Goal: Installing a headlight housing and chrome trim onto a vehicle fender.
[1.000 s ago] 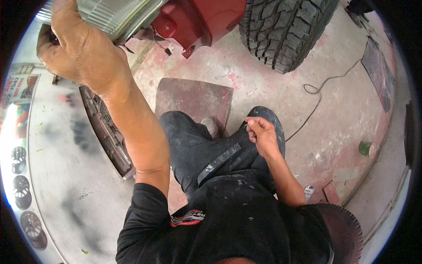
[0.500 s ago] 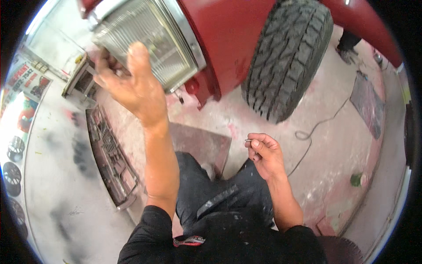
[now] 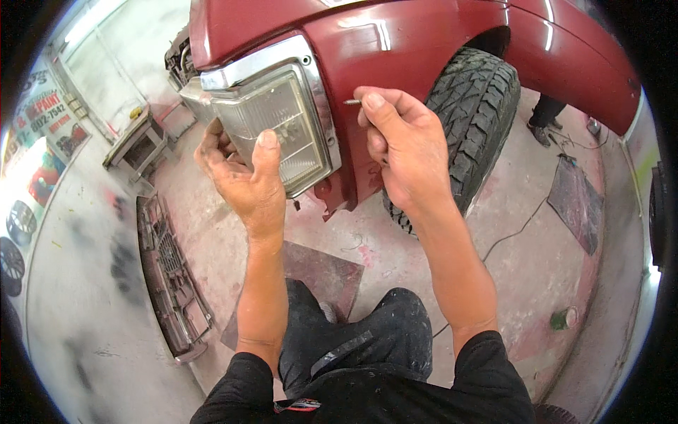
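Note:
A clear-lensed headlight (image 3: 300, 116) in a chrome surround (image 3: 248, 65) sits at the front corner of the red vehicle body (image 3: 367, 63). My left hand (image 3: 247, 180) grips the lamp's lower left part, its thumb raised in front of the lens and its fingers bent around the far side. Between the thumb and fingertips of my right hand (image 3: 409, 145) is a small metal screw (image 3: 351, 102). Its tip points left, toward the chrome, and stands apart from it. Small holes show near the surround's upper right corner and along its right edge.
Right of my right hand stands a treaded tire (image 3: 477, 106). A grille (image 3: 169, 258) lies on the floor at left, near a workbench (image 3: 141, 145). One dark sheet (image 3: 321, 275) lies by my knees, another (image 3: 575, 201) at right. Another person's foot (image 3: 540, 134) shows beyond the tire.
My right hand has risen from above my knee to beside the headlight, bringing the screw with it. My left hand stays at the lamp. The view has shifted, showing more of the red body.

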Demonstrator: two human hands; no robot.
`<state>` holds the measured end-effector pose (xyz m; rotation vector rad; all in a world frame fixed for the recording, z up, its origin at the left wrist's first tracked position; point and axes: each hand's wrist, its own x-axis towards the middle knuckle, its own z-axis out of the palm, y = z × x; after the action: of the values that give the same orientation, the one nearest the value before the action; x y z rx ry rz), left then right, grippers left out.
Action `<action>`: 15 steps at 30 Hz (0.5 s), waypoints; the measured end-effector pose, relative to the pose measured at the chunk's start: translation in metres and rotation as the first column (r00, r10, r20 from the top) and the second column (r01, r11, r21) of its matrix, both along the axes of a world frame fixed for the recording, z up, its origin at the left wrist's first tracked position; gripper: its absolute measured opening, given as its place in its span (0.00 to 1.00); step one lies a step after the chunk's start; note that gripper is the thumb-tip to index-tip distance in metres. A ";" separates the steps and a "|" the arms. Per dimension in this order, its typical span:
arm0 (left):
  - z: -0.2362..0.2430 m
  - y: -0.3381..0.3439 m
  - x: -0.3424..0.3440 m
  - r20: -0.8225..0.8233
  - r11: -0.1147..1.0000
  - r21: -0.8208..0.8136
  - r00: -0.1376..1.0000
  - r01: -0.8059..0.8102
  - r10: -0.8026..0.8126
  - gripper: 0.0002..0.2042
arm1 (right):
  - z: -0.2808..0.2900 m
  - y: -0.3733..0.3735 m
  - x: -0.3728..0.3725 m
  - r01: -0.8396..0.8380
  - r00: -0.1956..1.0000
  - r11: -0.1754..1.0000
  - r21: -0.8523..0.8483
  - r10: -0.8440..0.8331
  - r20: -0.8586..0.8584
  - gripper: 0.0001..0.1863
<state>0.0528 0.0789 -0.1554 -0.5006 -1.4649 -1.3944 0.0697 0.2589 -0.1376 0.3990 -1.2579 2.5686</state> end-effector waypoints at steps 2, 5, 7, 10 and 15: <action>0.000 0.002 0.000 -0.005 0.999 0.010 0.999 0.046 -0.046 0.29 | 0.001 -0.002 -0.008 0.038 0.999 0.999 -0.028 -0.038 -0.022 0.12; -0.001 -0.002 -0.001 0.006 0.994 0.058 0.995 0.096 -0.097 0.29 | 0.008 -0.012 -0.014 0.171 0.979 0.985 -0.001 -0.170 -0.113 0.10; 0.000 -0.006 -0.003 0.007 0.990 0.057 0.991 0.130 -0.131 0.29 | 0.007 -0.014 -0.014 0.191 0.969 0.982 -0.006 -0.189 -0.159 0.10; -0.005 -0.005 -0.007 -0.033 1.000 -0.015 0.999 -0.025 0.024 0.26 | 0.005 -0.012 -0.007 0.170 0.962 0.985 0.026 -0.160 -0.220 0.09; -0.013 -0.012 -0.001 -0.033 1.000 -0.016 0.999 -0.016 0.015 0.30 | -0.007 -0.018 0.002 0.110 0.971 0.994 0.008 -0.106 -0.215 0.10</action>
<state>0.0515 0.0674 -0.1688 -0.5193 -1.4515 -1.3571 0.0713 0.2407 -0.1445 0.5785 -1.1942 2.3517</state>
